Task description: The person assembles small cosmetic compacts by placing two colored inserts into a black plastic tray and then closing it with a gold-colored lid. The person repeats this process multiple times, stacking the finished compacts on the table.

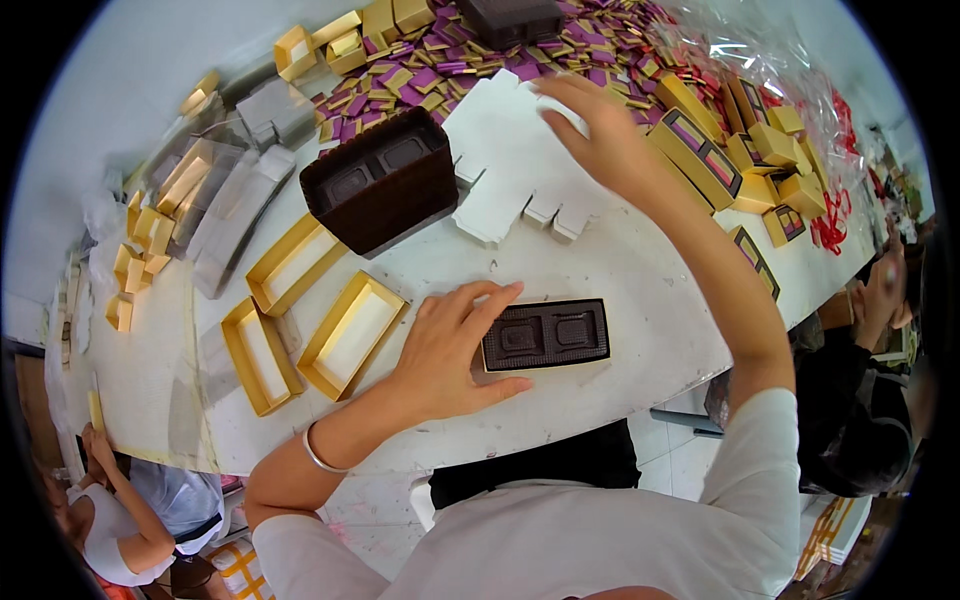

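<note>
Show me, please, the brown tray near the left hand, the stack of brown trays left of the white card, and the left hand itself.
Brown tray (547, 335), head view: ridge between its wells.
Stack of brown trays (395, 210), head view: near side.
Left hand (437, 350), head view: its back.

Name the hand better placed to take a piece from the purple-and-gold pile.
Probably the right hand: it reaches far forward, close to the purple-and-gold pile. The left hand is nearer the body, at the brown tray.
</note>
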Motion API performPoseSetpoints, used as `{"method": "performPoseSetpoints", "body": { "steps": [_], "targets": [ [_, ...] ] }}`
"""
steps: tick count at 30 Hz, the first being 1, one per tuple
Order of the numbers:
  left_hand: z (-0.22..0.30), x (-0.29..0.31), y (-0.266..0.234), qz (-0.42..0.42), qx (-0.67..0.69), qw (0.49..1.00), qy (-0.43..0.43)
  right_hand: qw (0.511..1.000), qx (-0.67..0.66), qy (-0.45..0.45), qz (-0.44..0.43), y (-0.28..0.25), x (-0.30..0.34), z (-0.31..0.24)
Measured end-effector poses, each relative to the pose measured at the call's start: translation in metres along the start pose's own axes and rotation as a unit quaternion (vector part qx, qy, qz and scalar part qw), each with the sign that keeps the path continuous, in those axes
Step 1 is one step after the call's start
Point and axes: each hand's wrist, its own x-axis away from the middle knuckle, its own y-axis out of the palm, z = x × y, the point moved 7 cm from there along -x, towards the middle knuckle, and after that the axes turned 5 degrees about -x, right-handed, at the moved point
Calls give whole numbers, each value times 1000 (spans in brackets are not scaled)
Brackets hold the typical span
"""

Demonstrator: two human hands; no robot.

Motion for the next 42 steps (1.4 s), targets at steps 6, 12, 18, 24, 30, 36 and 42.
{"method": "performPoseSetpoints", "body": {
  "steps": [6, 12, 18, 24, 30, 36, 42],
  "targets": [
    [-6, 4, -3, 1, 37, 999, 15, 980, 141, 110, -84, 126, -84, 76],
    [-2, -1, 0, 17, 33, 998, 46, 985, -54, 143, 81, 81, -92, 115],
    [-4, 2, -1, 5, 14, 1000, 4, 839, -447, 299, -89, 26, -13, 20],
    [-5, 0, -1, 30, -12, 999, 4, 787, -520, 295, -154, 1, 76, -57],
    [-2, 0, 0, 13, 5, 1000, -6, 905, -338, 83, -246, 8, 104, -89],
    [-4, 2, 1, 13, 6, 1000, -12, 962, -42, -233, -138, 0, 121, -131],
    [-5, 3, 2, 15, 2, 1000, -8, 971, -53, -166, -162, 13, 125, -135]
  ]
}}
